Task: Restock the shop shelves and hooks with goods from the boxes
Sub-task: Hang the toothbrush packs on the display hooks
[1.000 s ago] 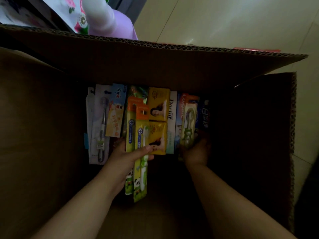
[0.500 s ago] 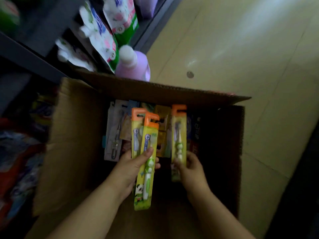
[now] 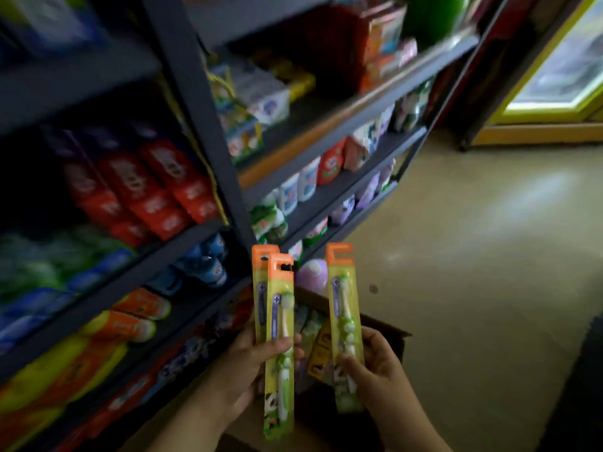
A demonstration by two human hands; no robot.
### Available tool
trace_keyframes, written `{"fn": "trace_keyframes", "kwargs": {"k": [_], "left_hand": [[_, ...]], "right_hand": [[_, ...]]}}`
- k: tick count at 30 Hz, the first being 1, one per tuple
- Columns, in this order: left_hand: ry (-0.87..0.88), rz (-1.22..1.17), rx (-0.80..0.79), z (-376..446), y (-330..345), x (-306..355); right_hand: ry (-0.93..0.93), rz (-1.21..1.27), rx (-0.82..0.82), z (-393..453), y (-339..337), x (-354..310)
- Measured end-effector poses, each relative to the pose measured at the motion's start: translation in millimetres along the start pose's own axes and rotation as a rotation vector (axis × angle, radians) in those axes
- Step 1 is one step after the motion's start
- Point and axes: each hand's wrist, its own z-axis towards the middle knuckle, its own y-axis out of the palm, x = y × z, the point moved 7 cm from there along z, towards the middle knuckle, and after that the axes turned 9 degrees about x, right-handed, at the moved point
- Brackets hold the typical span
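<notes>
My left hand (image 3: 243, 370) grips two yellow-green toothbrush packs (image 3: 279, 334) with orange hang tabs, one in front of the other, held upright. My right hand (image 3: 375, 363) holds a third toothbrush pack (image 3: 344, 321) of the same kind, also upright. Both hands are raised in front of the dark shelving unit (image 3: 208, 151). Below and behind the packs, the open cardboard box (image 3: 394, 334) stands on the floor with more packaged goods inside, mostly hidden by my hands.
The shelves hold red boxes (image 3: 143, 190), blue and green packs, orange and yellow packs (image 3: 107, 334), and refill pouches (image 3: 306, 184) on the lower right tiers. A purple bottle (image 3: 313, 275) stands by the box. Beige floor (image 3: 473, 256) stretches right toward a yellow-framed doorway (image 3: 554, 93).
Both hands have lifted the toothbrush packs up out of the box. My view has swung up from the box to the shelves.
</notes>
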Motion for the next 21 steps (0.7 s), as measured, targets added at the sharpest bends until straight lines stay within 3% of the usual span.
{"fn": "trace_keyframes", "kwargs": {"k": [5,11,21], "left_hand": [[0.151,-0.107,0.075,-98,-37,71],[0.390,-0.282,0.250,-203,-105,121],[0.742,-0.586,0.799,-374,-254,150]], "right_hand": [[-0.173,-0.073,-0.104,-56,18,-84],[-0.410,-0.181,-0.435,-144,103,-174],[-0.685,-0.265,-0.850,-291,262,-254]]}}
